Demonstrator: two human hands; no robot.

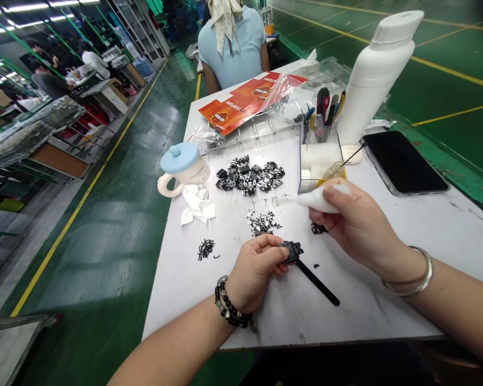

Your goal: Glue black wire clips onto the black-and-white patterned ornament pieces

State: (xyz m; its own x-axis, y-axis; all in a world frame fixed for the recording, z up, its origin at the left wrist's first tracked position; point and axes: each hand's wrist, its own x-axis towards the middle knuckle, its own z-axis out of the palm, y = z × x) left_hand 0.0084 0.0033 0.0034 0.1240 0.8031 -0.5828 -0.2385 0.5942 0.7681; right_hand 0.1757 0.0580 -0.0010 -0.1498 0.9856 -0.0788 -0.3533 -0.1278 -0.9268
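Black plastic part (293, 251) w/ long flat strip (317, 282) pinched in L hand (255, 271), fingers closed on it, over front half of white table (177, 305). Strip angles down-right; can't tell if its end touches surface. R hand (356, 225) clenched around white squeeze bottle (321, 198), held near-horizontal, thin nozzle pointing left, close to part but not touching it. Bottle contents not visible.

Nearby: small black coils (317, 229) just beyond R hand, silver-and-black scrap pile (261, 223) mid-table, larger heap (249, 176) behind it. Clear acrylic holder (320, 161) toward back edge, small glass bottle w/ brush (335, 171) propped against it.

Risks, est.:
1. Too much bottle pressure: excess fluid could run onto part or table, fouling L fingers.
2. Loose pile pieces could stick to anything wet, or part could slip from pinch if fingers get slick.
3. Strip swinging left could sweep black coils (206, 250) across table.
4. R wrist drifting back could knock glass bottle, spilling onto piles.
5. Low clearance betw. R hand and acrylic holder = poor room to reposition.
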